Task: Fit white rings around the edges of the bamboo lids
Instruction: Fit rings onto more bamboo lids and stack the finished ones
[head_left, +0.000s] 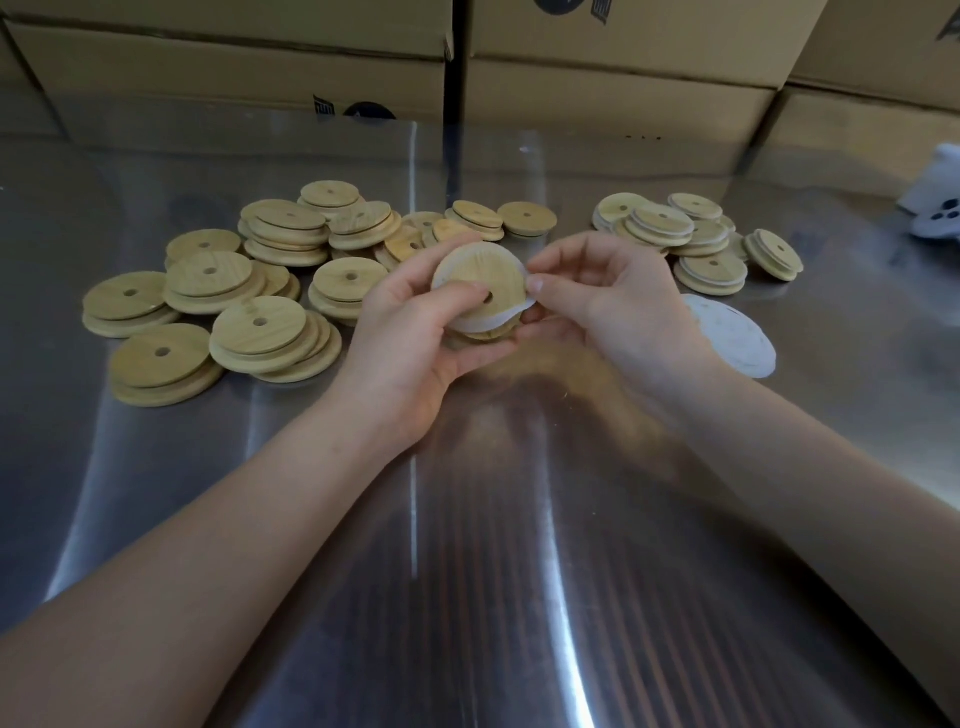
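Observation:
My left hand (415, 332) grips a round bamboo lid (480, 273) with a centre hole, held tilted above the table. A white ring (493, 321) is partly stretched round the lid's lower edge. My right hand (597, 306) pinches the ring at the lid's right side between thumb and fingers. A second lid seems to lie under the first in my left palm, mostly hidden. A loose heap of bare bamboo lids (260, 291) lies to the left. A smaller pile of lids with white rings (696, 239) sits at the right.
The steel table (493, 545) is shiny and reflective. A heap of white rings (737, 338) lies just right of my right hand. Cardboard boxes (613, 78) line the back edge. A white object with dark spots (940, 202) sits at the far right.

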